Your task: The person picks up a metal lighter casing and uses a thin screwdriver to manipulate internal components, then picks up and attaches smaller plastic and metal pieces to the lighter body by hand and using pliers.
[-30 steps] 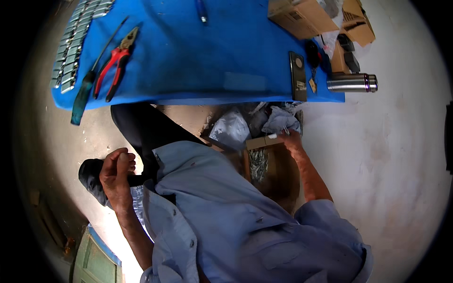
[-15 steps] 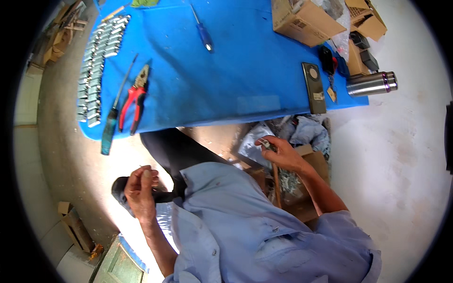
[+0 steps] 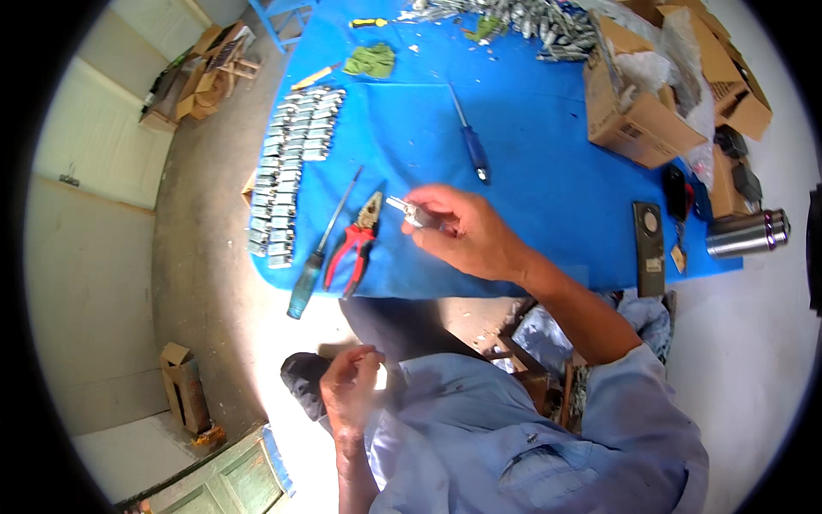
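My right hand [image 3: 473, 233] is over the near part of the blue-covered table [image 3: 531, 206]. Its thumb and fingers pinch a small silvery metal part [image 3: 414, 212] with a thin pin sticking out to the left. Low over my lap, my left hand [image 3: 349, 394] is closed, fingertips together; what they hold, if anything, cannot be made out. Just left of the right hand lie red-and-black pliers [image 3: 368, 214] and a screwdriver with a dark green handle [image 3: 306, 285], which overhangs the table edge. Farther off rests a blue-handled screwdriver [image 3: 473, 152].
Rows of small silvery metal parts [image 3: 279, 184] line the table's left side. A heap of metal parts [image 3: 548, 26] lies at the back, near a green cloth [image 3: 371, 61]. On the right are an open carton [image 3: 638, 124], a phone [image 3: 648, 248], keys [image 3: 679, 223] and a steel flask [image 3: 747, 234].
My right hand has risen from below the table edge to above the tabletop, carrying the metal part up and leftward. My left hand stays low and closed. The whole view has shifted.
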{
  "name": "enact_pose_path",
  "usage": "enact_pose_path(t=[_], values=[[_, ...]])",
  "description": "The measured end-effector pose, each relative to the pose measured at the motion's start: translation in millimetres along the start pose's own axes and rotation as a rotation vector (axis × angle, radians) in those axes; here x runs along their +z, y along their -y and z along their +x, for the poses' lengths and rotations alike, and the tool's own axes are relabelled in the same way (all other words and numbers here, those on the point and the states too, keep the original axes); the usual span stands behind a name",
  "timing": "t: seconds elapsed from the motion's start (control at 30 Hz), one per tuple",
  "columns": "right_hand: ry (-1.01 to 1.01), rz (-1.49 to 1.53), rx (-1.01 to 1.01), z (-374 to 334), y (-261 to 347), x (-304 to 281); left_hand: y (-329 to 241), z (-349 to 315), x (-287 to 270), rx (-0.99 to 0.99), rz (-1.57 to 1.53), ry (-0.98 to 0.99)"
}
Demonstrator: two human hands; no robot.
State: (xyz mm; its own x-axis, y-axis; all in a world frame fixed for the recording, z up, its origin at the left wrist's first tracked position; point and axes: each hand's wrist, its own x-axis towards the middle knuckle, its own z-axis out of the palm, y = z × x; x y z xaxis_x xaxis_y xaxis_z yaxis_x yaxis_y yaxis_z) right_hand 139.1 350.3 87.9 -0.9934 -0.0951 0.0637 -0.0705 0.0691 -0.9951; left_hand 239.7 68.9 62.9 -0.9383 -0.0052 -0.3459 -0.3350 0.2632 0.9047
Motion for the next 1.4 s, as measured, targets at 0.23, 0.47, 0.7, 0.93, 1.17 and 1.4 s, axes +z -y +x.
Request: enact_pose_path(t=[0.23,0.47,0.7,0.93,1.17,1.4], values=[[0.021,-0.03,-0.247,51.2,-20.9,5.1,-20.8,11.9,22.0,0.15,0.287,-0.018],[-0.024,0.062,-0.266,62.1,-51.9,7.4,-87.3,41.5,55.7,0.214,0.295,-0.097],[-0.056,-0.045,-0.339,62.9,-51.4,8.8,-100.4,85.9,76.1,0.331,0.241,-0.208],[-0.06,-0.084,-0.375,64.2,-54.0,5.6,-100.3,116.8,88.2,0.274,0.144,-0.161],[-0.011,-0.067,-0.321,65.8,-54.0,6.1,-90.8,130.7,91.7,0.216,-0.174,-0.094],[0.018,-0.066,-0.318,64.6,-59.4,9.9,-87.2,132.8,85.1,0.171,-0.34,-0.075]])
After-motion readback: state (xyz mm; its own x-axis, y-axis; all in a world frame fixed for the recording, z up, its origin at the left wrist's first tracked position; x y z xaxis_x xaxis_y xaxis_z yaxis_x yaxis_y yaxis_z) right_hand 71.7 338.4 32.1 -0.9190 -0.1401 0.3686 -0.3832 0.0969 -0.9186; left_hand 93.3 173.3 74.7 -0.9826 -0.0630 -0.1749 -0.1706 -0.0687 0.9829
